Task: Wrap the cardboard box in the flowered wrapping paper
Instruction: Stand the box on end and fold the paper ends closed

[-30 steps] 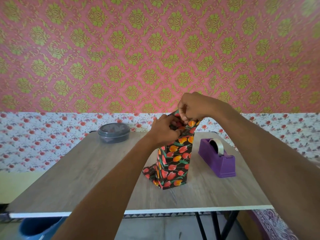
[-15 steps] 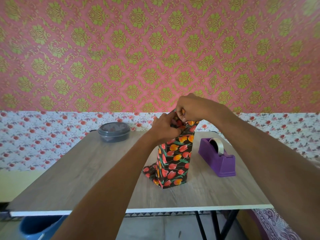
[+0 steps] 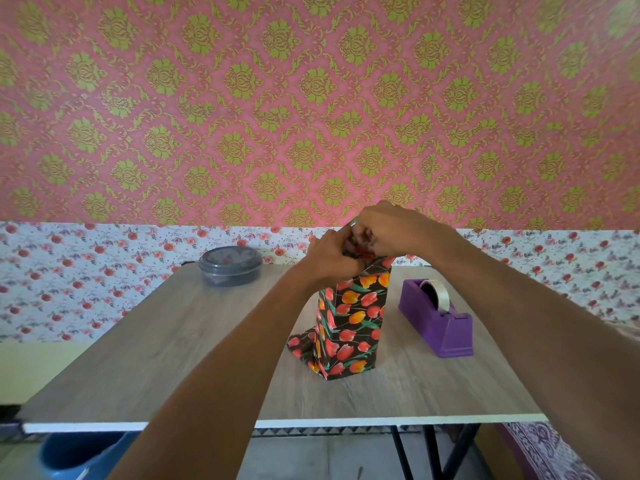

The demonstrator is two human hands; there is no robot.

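Observation:
The box stands upright on end in the middle of the table, covered in black wrapping paper [image 3: 353, 317] with red and orange tulips; no bare cardboard shows. A loose flap of the paper lies on the table at its lower left. At the top end, my left hand [image 3: 329, 258] and my right hand [image 3: 391, 233] meet, fingers curled and pinching the paper's top fold. The fold itself is mostly hidden by my fingers.
A purple tape dispenser [image 3: 438, 318] with a clear roll stands right of the box. A round grey lidded container [image 3: 230, 266] sits at the table's [image 3: 156, 358] far left. A blue bin [image 3: 79, 452] shows under the near edge. Patterned wall behind.
Both hands stay at the top of the box, fingers shifting slightly on the paper fold. The box has not moved.

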